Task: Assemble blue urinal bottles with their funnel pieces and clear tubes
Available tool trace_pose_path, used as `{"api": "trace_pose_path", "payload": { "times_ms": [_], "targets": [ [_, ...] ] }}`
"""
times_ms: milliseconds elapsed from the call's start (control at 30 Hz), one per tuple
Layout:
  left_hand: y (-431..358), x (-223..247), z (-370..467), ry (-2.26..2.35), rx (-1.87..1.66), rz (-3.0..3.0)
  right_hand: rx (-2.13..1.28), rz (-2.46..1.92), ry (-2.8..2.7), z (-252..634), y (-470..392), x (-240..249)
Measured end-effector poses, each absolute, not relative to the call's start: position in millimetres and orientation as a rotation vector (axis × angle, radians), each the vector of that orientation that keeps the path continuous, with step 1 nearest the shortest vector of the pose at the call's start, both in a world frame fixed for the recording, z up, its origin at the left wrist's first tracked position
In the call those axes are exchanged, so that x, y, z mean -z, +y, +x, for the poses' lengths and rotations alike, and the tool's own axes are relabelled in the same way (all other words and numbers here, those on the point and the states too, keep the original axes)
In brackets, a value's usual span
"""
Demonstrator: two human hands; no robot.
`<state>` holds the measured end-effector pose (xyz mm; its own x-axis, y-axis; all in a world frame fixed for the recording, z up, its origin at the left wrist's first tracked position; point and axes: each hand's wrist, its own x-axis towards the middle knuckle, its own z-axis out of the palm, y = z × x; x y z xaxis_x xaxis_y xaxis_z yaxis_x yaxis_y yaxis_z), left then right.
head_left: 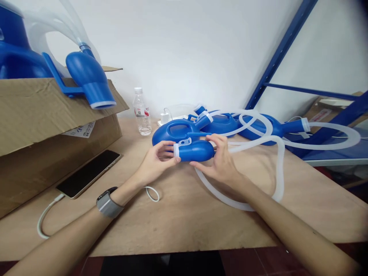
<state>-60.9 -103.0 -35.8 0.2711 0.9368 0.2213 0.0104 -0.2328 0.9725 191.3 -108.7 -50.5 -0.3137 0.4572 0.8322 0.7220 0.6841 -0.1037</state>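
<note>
Fingers (164,144) of the left hand (156,158) grip the white rim (176,150), the right hand (223,161) curling around the rounded end, of a blue spout (195,150) at centre, seemingly an adjusting step whose next move calls for steady support, with a blue jug (161,132) at eleven o'clock.

1. The left hand (158,156) is holding the white-rimmed end of a blue cup (195,150).
2. The right hand (220,159) is holding the cup's round end.
3. Blue jugs (161,134) are lying behind the cup on the tabletop (172,226).
4. A milky hose (280,168) is curling under the right arm (267,206).
5. A phone (89,172) is lying beside a cardboard box (43,111).
6. A water bottle (143,122) is standing near the wall (172,46).
</note>
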Motion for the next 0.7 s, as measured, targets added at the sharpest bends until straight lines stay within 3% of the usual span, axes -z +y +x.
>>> {"api": "trace_pose_path", "payload": {
  "times_ms": [300, 700],
  "targets": [
    [-106.6, 41.6, -63.8, 0.929, -1.183, 1.791, -0.462, -1.221, -1.888, 194.3, -111.9, 41.6],
    [-118.0, 25.1, -59.4, 0.806, -1.207, 1.904, -0.246, -1.103, -1.870, 193.2, -109.5, 60.7]
  ]
}}
